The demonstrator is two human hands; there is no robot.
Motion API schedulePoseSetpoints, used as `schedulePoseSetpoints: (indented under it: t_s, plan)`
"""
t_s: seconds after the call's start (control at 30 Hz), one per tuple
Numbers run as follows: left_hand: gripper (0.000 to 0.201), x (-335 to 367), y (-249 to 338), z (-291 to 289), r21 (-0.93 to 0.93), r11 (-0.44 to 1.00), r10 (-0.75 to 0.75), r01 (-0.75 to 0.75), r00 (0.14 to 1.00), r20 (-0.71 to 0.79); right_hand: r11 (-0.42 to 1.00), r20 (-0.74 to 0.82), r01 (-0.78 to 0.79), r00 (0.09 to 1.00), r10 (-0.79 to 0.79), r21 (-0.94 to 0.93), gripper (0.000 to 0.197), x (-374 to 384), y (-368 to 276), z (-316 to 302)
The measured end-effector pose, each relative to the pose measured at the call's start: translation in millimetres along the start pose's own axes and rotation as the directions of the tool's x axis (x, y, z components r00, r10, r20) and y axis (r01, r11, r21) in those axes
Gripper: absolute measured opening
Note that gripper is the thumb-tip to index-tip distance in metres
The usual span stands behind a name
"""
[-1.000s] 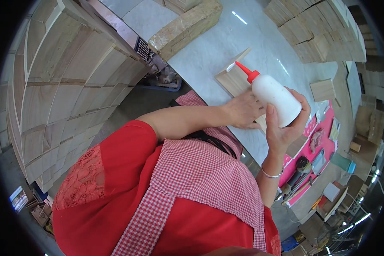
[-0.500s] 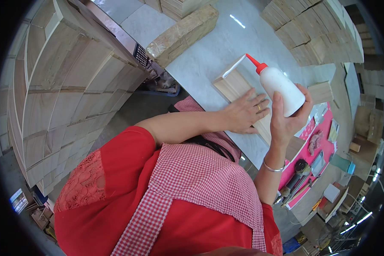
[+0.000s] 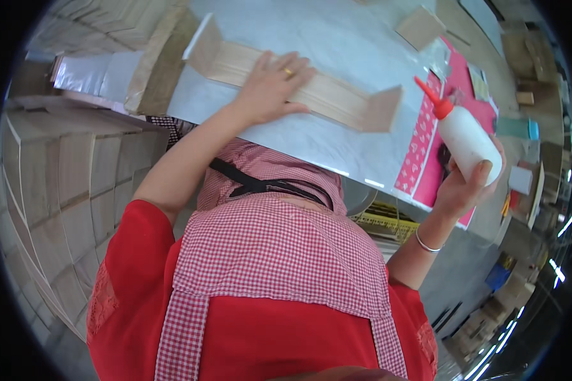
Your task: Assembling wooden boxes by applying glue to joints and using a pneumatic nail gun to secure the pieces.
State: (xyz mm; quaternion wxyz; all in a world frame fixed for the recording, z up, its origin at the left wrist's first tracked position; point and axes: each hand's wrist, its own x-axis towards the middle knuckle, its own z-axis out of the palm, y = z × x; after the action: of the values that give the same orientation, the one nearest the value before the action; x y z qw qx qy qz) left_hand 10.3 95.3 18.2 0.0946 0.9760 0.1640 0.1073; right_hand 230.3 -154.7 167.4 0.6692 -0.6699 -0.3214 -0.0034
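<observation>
We find the wooden piece (image 3: 340,98) on the far side of the table, in front of the body: a long, grooved strip running from far left to nearer right. A short left end panel (image 3: 204,49) and a short right end panel (image 3: 383,110) stand up from its two ends. The left panel shows a white outer edge; we cannot tell what coats it.

We judge the wood light and stiff, dry enough not to slip, with the corner joints as its weak points. Hold it by the middle of the strip, not by the panels.

Our left hand (image 3: 272,86) lies over the strip left of its centre, fingers spread and flat, closed on nothing. Our right hand (image 3: 470,187) is wrapped around the lower body of a white squeeze bottle (image 3: 467,140), held to the right, well apart from the wood, with its red nozzle (image 3: 428,93) pointing up and far left. We judge the bottle soft-walled and smooth; grip the body, not the nozzle.

The tabletop (image 3: 254,141) is pale, smooth and glossy. A pink sheet (image 3: 431,162) covers its right end; a loose wood block (image 3: 421,28) lies at far right. To the left rise stacked wooden boards (image 3: 70,171).
</observation>
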Motion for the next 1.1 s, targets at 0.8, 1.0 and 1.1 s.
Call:
schedulePoseSetpoints:
  t_s: [0.8,1.0,1.1]
  plan:
    - [0.079,-3,-2,-6,0.021,1.000,0.001,-0.002,1.000,0.020,0.975,0.181,0.082,0.982,-0.044,-0.208,0.053,-26,26,-41]
    - [0.076,-3,-1,-5,0.020,1.000,0.015,-0.015,1.000,-0.008,0.948,0.150,0.173,0.979,-0.137,-0.267,0.048,-10,37,-25]
    - [0.077,-4,2,-5,0.022,1.000,0.014,-0.014,1.000,-0.004,0.949,0.144,0.190,0.977,-0.157,-0.253,0.045,-3,41,-19]
